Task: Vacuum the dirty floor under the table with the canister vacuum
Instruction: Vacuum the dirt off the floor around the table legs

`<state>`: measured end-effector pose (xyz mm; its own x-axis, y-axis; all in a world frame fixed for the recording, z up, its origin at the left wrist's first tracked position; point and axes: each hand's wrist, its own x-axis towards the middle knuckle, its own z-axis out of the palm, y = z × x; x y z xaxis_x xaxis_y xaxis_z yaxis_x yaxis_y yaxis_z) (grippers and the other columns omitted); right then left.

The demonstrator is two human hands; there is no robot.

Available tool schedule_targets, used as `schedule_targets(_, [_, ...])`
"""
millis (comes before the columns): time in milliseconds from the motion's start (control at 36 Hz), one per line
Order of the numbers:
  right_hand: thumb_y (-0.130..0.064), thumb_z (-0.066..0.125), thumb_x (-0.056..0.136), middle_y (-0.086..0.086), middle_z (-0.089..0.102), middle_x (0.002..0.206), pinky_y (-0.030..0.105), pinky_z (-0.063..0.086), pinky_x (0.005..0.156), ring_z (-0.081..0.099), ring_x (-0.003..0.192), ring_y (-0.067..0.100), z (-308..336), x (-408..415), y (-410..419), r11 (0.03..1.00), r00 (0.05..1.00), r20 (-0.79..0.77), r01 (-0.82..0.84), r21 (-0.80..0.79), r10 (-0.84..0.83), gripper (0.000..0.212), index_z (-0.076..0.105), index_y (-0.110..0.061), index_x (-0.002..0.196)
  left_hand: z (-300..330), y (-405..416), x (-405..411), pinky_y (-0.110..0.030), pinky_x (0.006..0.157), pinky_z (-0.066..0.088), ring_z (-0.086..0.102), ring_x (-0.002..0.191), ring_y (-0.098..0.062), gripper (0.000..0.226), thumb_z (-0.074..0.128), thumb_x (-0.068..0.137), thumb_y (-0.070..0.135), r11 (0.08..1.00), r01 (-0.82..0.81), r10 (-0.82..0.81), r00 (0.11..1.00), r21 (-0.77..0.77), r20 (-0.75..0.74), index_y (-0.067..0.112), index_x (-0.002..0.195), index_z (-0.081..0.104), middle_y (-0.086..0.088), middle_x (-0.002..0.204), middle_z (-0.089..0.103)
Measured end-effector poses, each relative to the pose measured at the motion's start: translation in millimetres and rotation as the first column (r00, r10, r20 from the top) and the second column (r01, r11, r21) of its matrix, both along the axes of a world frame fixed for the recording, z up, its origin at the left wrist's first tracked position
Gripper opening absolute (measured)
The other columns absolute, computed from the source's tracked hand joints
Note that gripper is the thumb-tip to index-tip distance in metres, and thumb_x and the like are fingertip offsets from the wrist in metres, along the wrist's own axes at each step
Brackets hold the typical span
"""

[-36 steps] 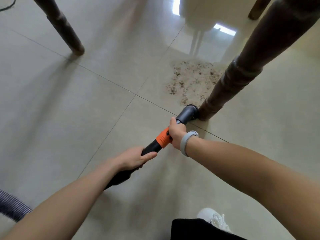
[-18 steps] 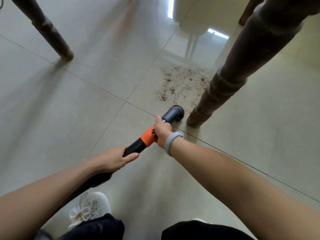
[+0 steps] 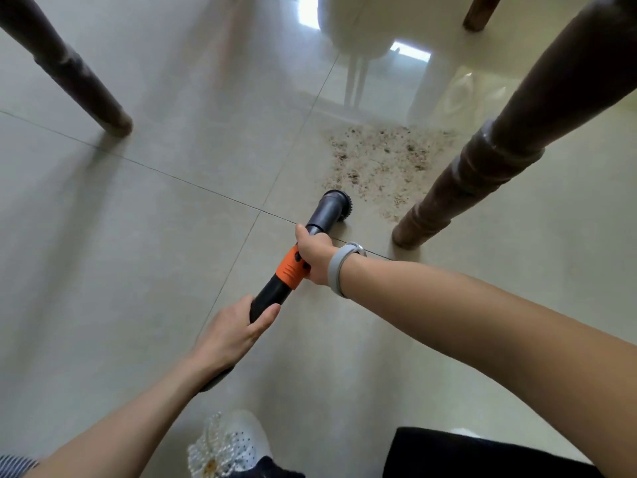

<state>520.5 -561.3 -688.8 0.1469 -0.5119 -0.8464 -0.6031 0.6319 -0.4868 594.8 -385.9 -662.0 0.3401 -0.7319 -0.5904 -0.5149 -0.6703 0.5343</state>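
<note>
A black vacuum wand [image 3: 272, 296] with an orange collar [image 3: 290, 269] runs up the middle of the head view to a grey round brush nozzle [image 3: 333, 209]. My right hand [image 3: 314, 254] grips the wand just above the collar. My left hand [image 3: 234, 334] grips the black tube lower down. The nozzle sits on the beige tile floor at the near edge of a patch of brown crumbs and dirt [image 3: 381, 165]. The canister itself is out of view.
A dark wooden table leg [image 3: 458, 188] stands right of the nozzle, beside the dirt. Another leg [image 3: 79, 86] stands at the left, a third [image 3: 477, 12] at the top right. My white shoe [image 3: 231, 443] is at the bottom. A tile joint [image 3: 172, 177] crosses the floor.
The nozzle has pulled away from the right table leg toward the left and now lies at the near edge of the dirt patch. Both hands kept their grip on the wand.
</note>
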Motion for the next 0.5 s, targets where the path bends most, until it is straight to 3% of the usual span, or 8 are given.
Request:
schedule_targets(111, [-0.051, 0.044, 0.092, 0.014, 0.053, 0.114, 0.05, 0.049, 0.095, 0.056, 0.108, 0.034, 20.1, -5.9, 0.3, 0.994, 0.994, 0.036, 0.098, 0.05, -0.1, 0.043, 0.043, -0.01, 0.107, 6.4, -1.1, 1.2, -0.044, 0.064, 0.053, 0.064, 0.063, -0.025, 0.039, 0.045, 0.087, 0.063, 1.0, 0.03, -0.03, 0.999, 0.0, -0.022, 0.024, 0.082, 0.049, -0.004, 0.069, 0.063])
schedule_targets(250, [-0.042, 0.047, 0.094, 0.013, 0.055, 0.109, 0.048, 0.051, 0.093, 0.058, 0.103, 0.03, 13.4, -1.8, 15.7, 0.977, 0.976, 0.072, 0.2, 0.079, -0.205, 0.037, 0.045, -0.009, 0.108, 3.6, 9.3, 5.6, -0.035, 0.057, 0.044, 0.054, 0.058, -0.018, 0.036, 0.047, 0.091, 0.055, 0.998, 0.067, -0.067, 0.997, 0.004, 0.036, 0.022, 0.08, 0.047, 0.001, 0.065, 0.056])
schedule_targets(361, [-0.05, 0.049, 0.088, 0.013, 0.057, 0.11, 0.048, 0.051, 0.091, 0.059, 0.101, 0.031, 9.5, 10.3, 39.1, 0.975, 0.976, 0.061, 0.202, 0.09, -0.208, 0.05, 0.044, -0.009, 0.116, 3.4, 28.5, 16.0, -0.032, 0.055, 0.038, 0.055, 0.06, -0.02, 0.036, 0.048, 0.092, 0.053, 0.997, 0.072, -0.073, 0.993, 0.009, 0.095, 0.019, 0.082, 0.05, 0.0, 0.065, 0.055])
schedule_targets(500, [-0.077, 0.04, 0.05, 0.01, 0.057, 0.11, 0.048, 0.051, 0.09, 0.058, 0.101, 0.032, -20.0, 27.6, 39.0, 0.988, 0.988, 0.011, 0.154, 0.021, -0.155, 0.098, 0.046, -0.011, 0.122, 2.0, 30.6, 22.3, -0.03, 0.053, 0.035, 0.053, 0.058, -0.017, 0.035, 0.049, 0.091, 0.054, 0.999, 0.032, -0.031, 0.994, -0.008, 0.104, 0.021, 0.079, 0.051, 0.003, 0.063, 0.054])
